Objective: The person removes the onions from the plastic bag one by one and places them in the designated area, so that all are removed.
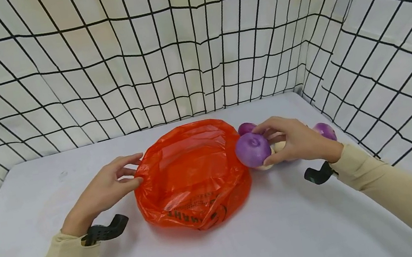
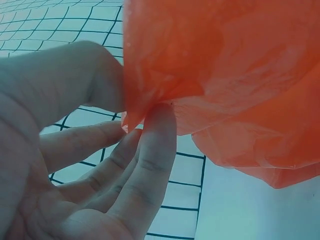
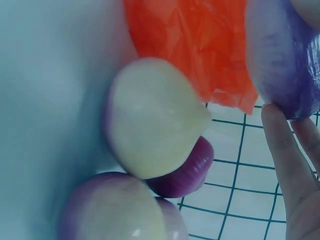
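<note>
An orange-red plastic bag (image 1: 199,212) stands with its mouth spread wide on the white table. My left hand (image 1: 108,186) pinches the bag's left rim between thumb and fingers; the thin film folds over the fingertips in the left wrist view. At the bag's right rim, my right hand (image 1: 293,141) holds a purple turnip (image 1: 251,150) between thumb and fingers. Beneath and behind that hand lie several more vegetables: a white-and-purple turnip (image 3: 155,117), a small dark red onion (image 3: 185,172) and another turnip (image 3: 110,210), partly hidden by the hand in the head view.
Black wire mesh (image 1: 196,42) backed by white cloth walls the table at the back and both sides. A purple vegetable (image 1: 325,131) lies behind the right wrist, close to the right mesh. White table surface (image 1: 226,255) extends in front of the bag.
</note>
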`<state>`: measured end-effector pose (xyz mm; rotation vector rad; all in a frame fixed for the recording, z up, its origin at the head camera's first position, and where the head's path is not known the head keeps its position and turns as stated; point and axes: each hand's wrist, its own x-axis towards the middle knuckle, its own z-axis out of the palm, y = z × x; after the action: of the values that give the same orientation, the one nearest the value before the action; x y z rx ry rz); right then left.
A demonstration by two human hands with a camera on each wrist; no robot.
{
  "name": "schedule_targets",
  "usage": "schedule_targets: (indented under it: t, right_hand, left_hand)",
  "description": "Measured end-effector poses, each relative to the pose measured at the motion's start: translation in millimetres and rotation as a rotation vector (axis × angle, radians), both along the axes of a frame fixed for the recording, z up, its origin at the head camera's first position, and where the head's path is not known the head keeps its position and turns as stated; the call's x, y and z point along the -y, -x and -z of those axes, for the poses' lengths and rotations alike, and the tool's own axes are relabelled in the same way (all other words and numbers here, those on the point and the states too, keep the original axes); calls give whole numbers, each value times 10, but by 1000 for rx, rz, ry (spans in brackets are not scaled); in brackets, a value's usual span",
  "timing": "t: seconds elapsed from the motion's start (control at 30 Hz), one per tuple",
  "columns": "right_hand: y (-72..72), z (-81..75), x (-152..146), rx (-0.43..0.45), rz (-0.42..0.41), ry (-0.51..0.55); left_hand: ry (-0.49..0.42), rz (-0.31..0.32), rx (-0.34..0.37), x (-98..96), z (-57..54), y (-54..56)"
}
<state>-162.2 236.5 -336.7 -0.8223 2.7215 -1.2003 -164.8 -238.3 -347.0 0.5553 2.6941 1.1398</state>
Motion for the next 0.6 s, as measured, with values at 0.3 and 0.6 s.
schedule_targets:
  t: [0.3, 0.6]
  right_hand:
    - [-59, 74, -133, -17, -11, 20]
    - [-166, 174, -264, 55, -3, 77]
  left_hand:
    - [6, -8, 1, 2, 3, -11]
    - [9, -8, 2, 0, 4, -1]
